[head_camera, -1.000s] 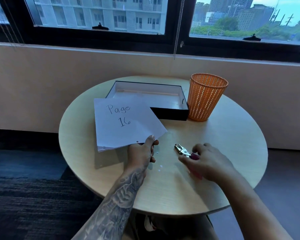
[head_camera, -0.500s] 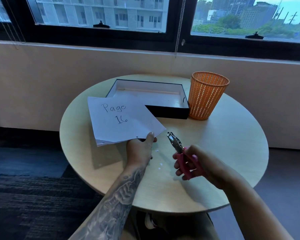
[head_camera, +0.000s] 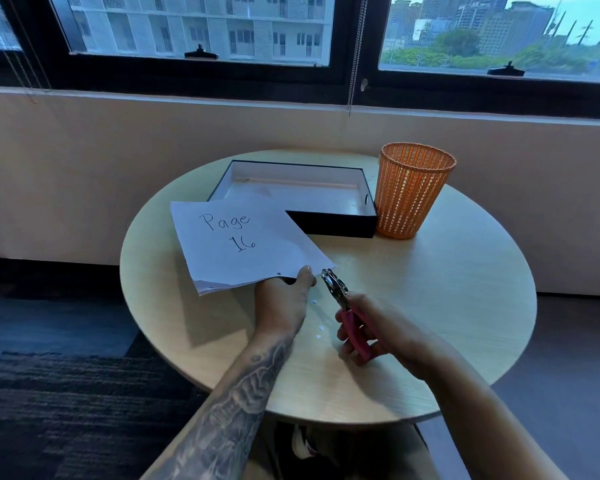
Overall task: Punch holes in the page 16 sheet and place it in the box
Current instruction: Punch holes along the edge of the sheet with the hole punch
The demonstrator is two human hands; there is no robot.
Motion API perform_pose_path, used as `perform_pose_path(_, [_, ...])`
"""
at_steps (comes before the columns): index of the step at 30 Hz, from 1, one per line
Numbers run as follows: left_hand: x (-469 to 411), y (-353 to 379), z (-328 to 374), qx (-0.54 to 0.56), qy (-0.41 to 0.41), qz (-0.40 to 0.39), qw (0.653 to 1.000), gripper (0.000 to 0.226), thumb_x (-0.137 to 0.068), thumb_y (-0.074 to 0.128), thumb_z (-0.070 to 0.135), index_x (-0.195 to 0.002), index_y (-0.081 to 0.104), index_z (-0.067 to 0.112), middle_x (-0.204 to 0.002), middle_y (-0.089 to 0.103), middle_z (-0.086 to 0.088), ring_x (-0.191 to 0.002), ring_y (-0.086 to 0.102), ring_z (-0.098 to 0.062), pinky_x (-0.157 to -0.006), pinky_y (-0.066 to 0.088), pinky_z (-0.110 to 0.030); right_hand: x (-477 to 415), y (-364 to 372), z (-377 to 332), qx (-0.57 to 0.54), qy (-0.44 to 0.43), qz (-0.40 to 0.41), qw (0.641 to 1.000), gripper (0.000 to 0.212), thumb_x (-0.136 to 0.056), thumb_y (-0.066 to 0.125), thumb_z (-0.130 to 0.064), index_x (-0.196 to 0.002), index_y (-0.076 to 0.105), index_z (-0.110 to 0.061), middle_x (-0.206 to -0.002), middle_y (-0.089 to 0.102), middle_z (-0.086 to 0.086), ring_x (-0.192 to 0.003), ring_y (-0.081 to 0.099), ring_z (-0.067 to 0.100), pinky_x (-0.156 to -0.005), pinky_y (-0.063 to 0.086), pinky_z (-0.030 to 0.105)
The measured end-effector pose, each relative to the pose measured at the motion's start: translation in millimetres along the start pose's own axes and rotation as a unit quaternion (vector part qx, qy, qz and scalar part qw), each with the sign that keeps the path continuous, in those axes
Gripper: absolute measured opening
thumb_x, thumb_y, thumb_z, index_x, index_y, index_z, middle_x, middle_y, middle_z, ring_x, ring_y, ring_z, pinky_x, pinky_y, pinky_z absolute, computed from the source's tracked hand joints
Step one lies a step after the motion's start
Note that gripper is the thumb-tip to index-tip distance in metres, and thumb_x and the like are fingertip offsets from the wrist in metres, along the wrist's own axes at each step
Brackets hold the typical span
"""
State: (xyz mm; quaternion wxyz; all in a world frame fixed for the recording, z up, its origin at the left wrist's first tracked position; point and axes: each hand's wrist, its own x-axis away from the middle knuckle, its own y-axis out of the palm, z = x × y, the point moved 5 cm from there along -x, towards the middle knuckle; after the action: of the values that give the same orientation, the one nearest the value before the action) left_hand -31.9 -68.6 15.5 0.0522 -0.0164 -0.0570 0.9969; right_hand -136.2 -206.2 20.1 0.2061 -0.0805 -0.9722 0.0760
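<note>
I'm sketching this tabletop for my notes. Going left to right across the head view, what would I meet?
Page 16 sheet → left hand → hole punch → right hand → orange basket. The box is left out, since the sheet overlaps it.

Orange mesh basket (head_camera: pixel 413 192) upright on round table (head_camera: pixel 447 306); windows (head_camera: pixel 194 26) behind.

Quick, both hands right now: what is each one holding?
Left hand: closed on the near edge of the page 16 sheet, held up off the table.
Right hand: closed around the pink-handled hole punch, its tip near the sheet's corner.
</note>
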Motion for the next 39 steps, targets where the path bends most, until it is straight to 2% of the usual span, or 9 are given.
perform_pose_path(4, [1, -1, 0, 0.011, -0.011, 0.007, 1.0, 0.031, -0.091, 0.068, 0.025, -0.061, 0.072, 0.016, -0.062, 0.071, 0.01, -0.046, 0.054, -0.004, -0.065, 0.055, -0.038, 1, 1, -1, -0.01, -0.007, 0.005, 1.0, 0.051, -0.103, 0.043, -0.041, -0.113, 0.06, 0.005, -0.088, 0.067, 0.015, -0.072, 0.07, 0.03, -0.064, 0.052, 0.039])
perform_pose_path(7, [2, 0, 0, 0.007, -0.016, 0.005, 1.0, 0.032, -0.092, 0.068, 0.027, -0.067, 0.073, 0.009, -0.066, 0.071, 0.002, -0.047, 0.052, -0.012, -0.06, 0.05, -0.032, 1, 2, -2, -0.01, -0.009, 0.006, 1.0, 0.051, -0.105, 0.042, -0.042, -0.113, 0.06, 0.006, -0.09, 0.066, 0.016, -0.073, 0.069, 0.03, -0.064, 0.053, 0.04])
perform_pose_path(12, [3, -2, 0, 0.007, -0.014, 0.007, 1.0, 0.03, -0.092, 0.068, 0.027, -0.068, 0.074, 0.01, -0.066, 0.073, -0.001, -0.042, 0.051, -0.006, -0.06, 0.046, -0.027, 0, 2, -4, 0.006, -0.012, 0.001, 1.0, 0.053, -0.104, 0.044, -0.046, -0.112, 0.06, 0.004, -0.09, 0.066, 0.014, -0.074, 0.068, 0.026, -0.067, 0.054, 0.042])
perform_pose_path(18, [4, 0, 1, 0.025, -0.016, -0.009, 1.0, 0.028, -0.094, 0.066, 0.026, -0.068, 0.072, 0.018, -0.044, 0.059, 0.018, -0.04, 0.05, 0.004, -0.063, 0.044, -0.026, -4, -2, -3, 0.025, 0.0, 0.001, 1.0, 0.048, -0.102, 0.046, -0.051, -0.106, 0.063, -0.006, -0.096, 0.074, 0.016, -0.082, 0.074, 0.032, -0.072, 0.056, 0.044])
perform_pose_path(23, [6, 0, 3, 0.027, -0.003, -0.019, 0.999, 0.03, -0.096, 0.063, 0.027, -0.07, 0.072, 0.015, -0.041, 0.056, 0.016, -0.036, 0.046, -0.005, -0.047, 0.041, -0.02, -5, 0, -3, 0.011, 0.008, -0.014, 1.0, 0.049, -0.102, 0.044, -0.051, -0.11, 0.061, -0.006, -0.088, 0.073, 0.015, -0.079, 0.073, 0.031, -0.074, 0.055, 0.045])
perform_pose_path(26, [7, 0, 2, 0.036, -0.005, -0.019, 0.999, 0.03, -0.097, 0.063, 0.026, -0.072, 0.071, 0.012, -0.041, 0.055, 0.016, -0.035, 0.044, -0.005, -0.043, 0.04, -0.018, -4, 4, -3, -0.022, 0.024, -0.035, 0.999, 0.054, -0.102, 0.044, -0.05, -0.116, 0.061, 0.0, -0.085, 0.068, 0.014, -0.078, 0.071, 0.03, -0.077, 0.056, 0.047])
perform_pose_path(29, [6, 0, 0, 0.044, -0.001, -0.018, 0.999, 0.029, -0.097, 0.063, 0.025, -0.073, 0.071, 0.01, -0.042, 0.055, 0.015, -0.036, 0.044, -0.006, -0.043, 0.04, -0.021, -3, 8, -3, -0.035, 0.032, -0.044, 0.998, 0.06, -0.101, 0.044, -0.051, -0.113, 0.062, 0.005, -0.082, 0.065, 0.015, -0.074, 0.067, 0.03, -0.072, 0.056, 0.048])
perform_pose_path(35, [5, 1, -6, 0.068, 0.002, -0.013, 0.998, 0.029, -0.096, 0.065, 0.025, -0.072, 0.072, 0.009, -0.042, 0.052, 0.009, -0.038, 0.043, -0.013, -0.043, 0.037, -0.024, -9, 11, 0, -0.035, 0.024, -0.035, 0.999, 0.061, -0.099, 0.043, -0.06, -0.102, 0.064, -0.003, -0.073, 0.065, 0.009, -0.06, 0.065, 0.026, -0.059, 0.053, 0.036])
perform_pose_path(39, [3, 1, -5, 0.066, -0.002, -0.011, 0.998, 0.027, -0.096, 0.065, 0.024, -0.078, 0.073, 0.006, -0.043, 0.055, 0.013, -0.039, 0.046, -0.007, -0.041, 0.039, -0.021, -11, 10, 0, -0.031, 0.014, -0.04, 0.999, 0.062, -0.099, 0.041, -0.061, -0.1, 0.066, -0.003, -0.073, 0.066, 0.008, -0.06, 0.062, 0.021, -0.056, 0.052, 0.034])
